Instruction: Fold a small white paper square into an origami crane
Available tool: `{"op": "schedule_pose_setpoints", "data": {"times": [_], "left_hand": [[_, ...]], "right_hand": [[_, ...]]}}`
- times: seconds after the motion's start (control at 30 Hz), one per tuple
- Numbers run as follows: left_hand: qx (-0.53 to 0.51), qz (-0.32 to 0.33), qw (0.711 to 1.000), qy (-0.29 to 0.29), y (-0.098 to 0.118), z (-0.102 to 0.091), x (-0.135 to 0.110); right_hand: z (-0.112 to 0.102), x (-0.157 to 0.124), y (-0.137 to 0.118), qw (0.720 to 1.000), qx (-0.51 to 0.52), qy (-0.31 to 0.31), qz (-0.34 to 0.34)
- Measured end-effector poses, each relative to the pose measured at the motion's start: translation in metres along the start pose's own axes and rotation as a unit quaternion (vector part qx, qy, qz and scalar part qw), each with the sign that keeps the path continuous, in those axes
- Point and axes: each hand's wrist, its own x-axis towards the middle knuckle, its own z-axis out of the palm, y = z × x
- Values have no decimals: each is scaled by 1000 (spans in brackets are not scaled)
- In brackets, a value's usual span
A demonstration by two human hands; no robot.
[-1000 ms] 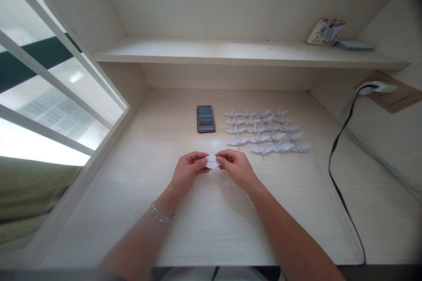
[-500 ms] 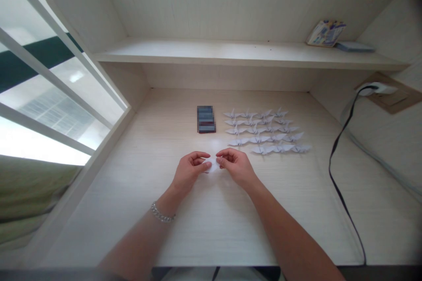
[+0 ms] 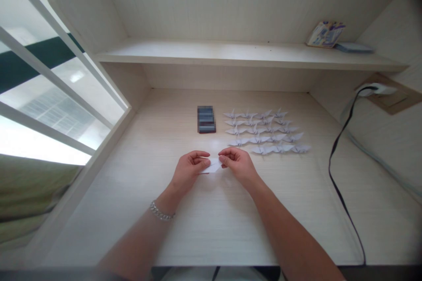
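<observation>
A small folded white paper [image 3: 212, 166] is between my two hands, low over the desk. My left hand [image 3: 191, 167] pinches its left side between thumb and fingers, and a bracelet circles that wrist. On the paper's right side, thumb and index finger of my right hand [image 3: 236, 161] grip the edge. Fingertips cover part of the paper, so its full shape is hidden. Just beyond the right hand, several white paper cranes [image 3: 263, 129] sit in rows. A dark phone-like rectangle [image 3: 206, 119], its face blurred out, lies beyond the paper.
A shelf [image 3: 204, 52] spans the back of the desk [image 3: 158, 123], holding a small colourful box [image 3: 325, 34] and a flat bluish item [image 3: 354, 47] at right. From the wall socket [image 3: 392, 92] a black cable [image 3: 333, 167] runs down the right side. White bars [image 3: 56, 79] border the left.
My right hand has shifted slightly right and my left slightly left. More of the white paper shows between them. The cranes and the dark rectangle stay put.
</observation>
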Motion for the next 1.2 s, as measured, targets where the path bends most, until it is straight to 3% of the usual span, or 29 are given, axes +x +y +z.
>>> {"op": "schedule_pose_setpoints", "data": {"times": [0.27, 0.43, 0.67, 0.87, 1.1, 1.2], "left_hand": [[96, 21, 995, 26, 1, -5, 2], [131, -7, 991, -8, -1, -5, 4], [101, -4, 994, -28, 3, -9, 3], [109, 5, 994, -18, 7, -8, 2], [123, 20, 992, 7, 10, -7, -1], [139, 21, 990, 3, 11, -5, -2]], "right_hand": [[-3, 1, 3, 998, -51, 31, -14], [-2, -1, 2, 997, -65, 38, -24], [-5, 3, 2, 1000, -1, 20, 14], [-9, 1, -1, 1000, -10, -7, 24], [-19, 6, -3, 997, -35, 70, 5], [-13, 2, -4, 997, -64, 45, -4]]}}
